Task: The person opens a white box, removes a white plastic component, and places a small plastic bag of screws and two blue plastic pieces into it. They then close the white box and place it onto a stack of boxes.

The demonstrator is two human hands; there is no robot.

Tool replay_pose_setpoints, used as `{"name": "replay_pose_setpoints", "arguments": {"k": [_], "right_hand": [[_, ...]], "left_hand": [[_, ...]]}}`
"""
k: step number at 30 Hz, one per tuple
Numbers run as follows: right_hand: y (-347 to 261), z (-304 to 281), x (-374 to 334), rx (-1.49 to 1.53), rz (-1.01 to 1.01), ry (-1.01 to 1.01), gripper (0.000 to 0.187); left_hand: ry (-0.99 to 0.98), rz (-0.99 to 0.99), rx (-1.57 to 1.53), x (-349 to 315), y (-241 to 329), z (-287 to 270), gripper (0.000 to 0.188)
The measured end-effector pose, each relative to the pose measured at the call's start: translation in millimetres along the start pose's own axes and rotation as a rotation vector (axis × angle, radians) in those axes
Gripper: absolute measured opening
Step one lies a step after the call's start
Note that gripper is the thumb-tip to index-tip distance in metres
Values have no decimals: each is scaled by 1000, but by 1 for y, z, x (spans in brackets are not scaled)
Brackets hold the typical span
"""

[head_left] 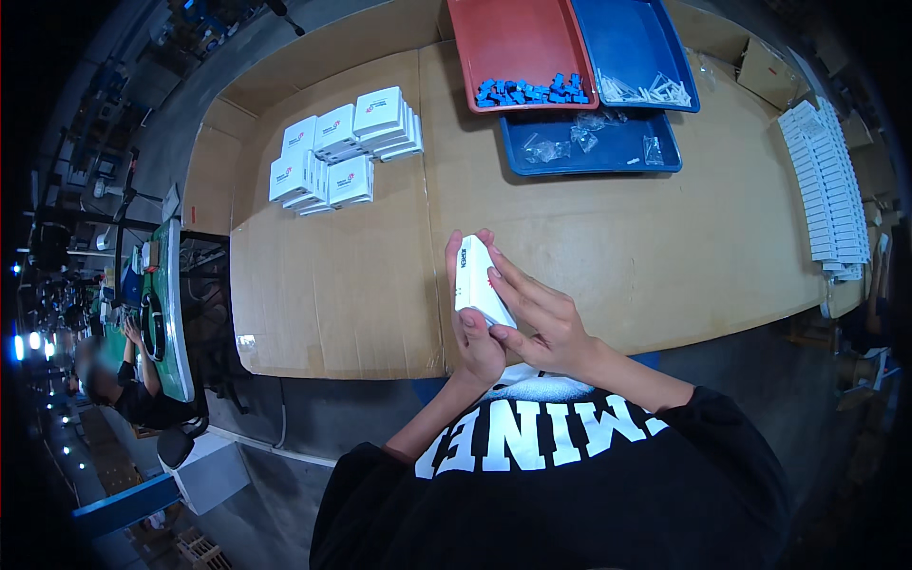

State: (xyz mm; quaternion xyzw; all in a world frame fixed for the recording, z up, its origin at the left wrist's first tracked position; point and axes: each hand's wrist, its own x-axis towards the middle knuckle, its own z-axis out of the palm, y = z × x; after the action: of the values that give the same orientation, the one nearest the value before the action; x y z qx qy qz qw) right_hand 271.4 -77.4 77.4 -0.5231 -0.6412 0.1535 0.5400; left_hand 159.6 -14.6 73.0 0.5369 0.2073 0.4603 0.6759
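Observation:
A small white box (pixel 472 281) with dark print on its narrow side is held up over the near edge of the cardboard-covered table. My left hand (pixel 473 348) grips it from the left and below, fingers along its far left side. My right hand (pixel 546 318) lies against its right face, fingers closed over that side and thumb near the bottom end. A red mark shows on the face partly under the right fingers. Both hands are closed around the box, and much of its right face is hidden.
Stacks of white boxes (pixel 334 133) stand on the left of the cardboard surface (pixel 589 256). At the back are a red tray (pixel 522 47) with blue parts, a blue tray (pixel 636 47) with white sticks, and a lower blue tray (pixel 589 161) with clear bags. White pieces (pixel 825 190) are stacked right. Another person (pixel 133 380) sits far left.

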Motion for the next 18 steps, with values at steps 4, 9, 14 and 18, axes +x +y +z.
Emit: {"name": "replay_pose_setpoints", "arguments": {"k": [4, 9, 14, 18], "right_hand": [[-2, 1, -7, -11, -2, -12, 59], [-3, 1, -10, -9, 16, -11, 57], [-1, 1, -13, -20, 35, -6, 55], [2, 2, -19, -1, 48, -30, 52]], "left_hand": [[15, -24, 22, -6, -1, 1, 103], [36, -35, -19, -8, 0, 6, 102], [55, -94, -65, -12, -5, 8, 104], [99, -112, -81, -16, -4, 8, 107]]}}
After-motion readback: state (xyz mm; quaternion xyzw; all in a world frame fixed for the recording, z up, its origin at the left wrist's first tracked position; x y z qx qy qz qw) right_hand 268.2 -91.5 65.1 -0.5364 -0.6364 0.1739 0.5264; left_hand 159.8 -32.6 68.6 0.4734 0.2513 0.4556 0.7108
